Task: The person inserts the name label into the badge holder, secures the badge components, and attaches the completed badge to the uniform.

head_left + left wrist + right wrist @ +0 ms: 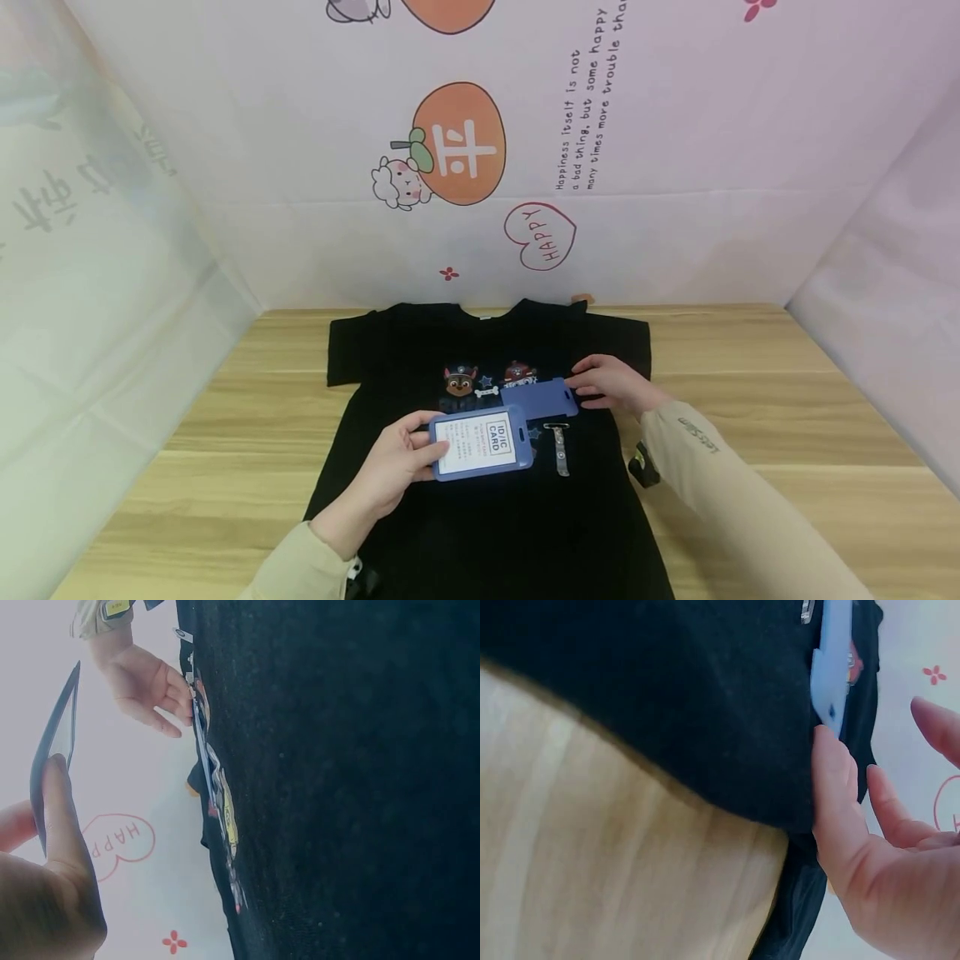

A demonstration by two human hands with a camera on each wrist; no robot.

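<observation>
In the head view my left hand (393,458) holds a blue ID card holder (483,443) with a white card insert, thumb on its front. The left wrist view shows the holder (54,742) raised off the shirt, tilted, with the thumb against it. A flat blue cover piece (542,399) with a slot at one end lies on the black T-shirt (495,542). My right hand (611,385) is at the cover's slotted end. Its fingers are extended and the thumb stands apart, as the right wrist view shows; one fingertip appears to touch the cover (831,682).
A badge strap clip (559,450) lies on the shirt to the right of the holder. Cartoon prints (460,382) decorate the shirt's chest. The shirt is spread on a wooden table (187,450), with a printed white cloth (315,167) upright behind.
</observation>
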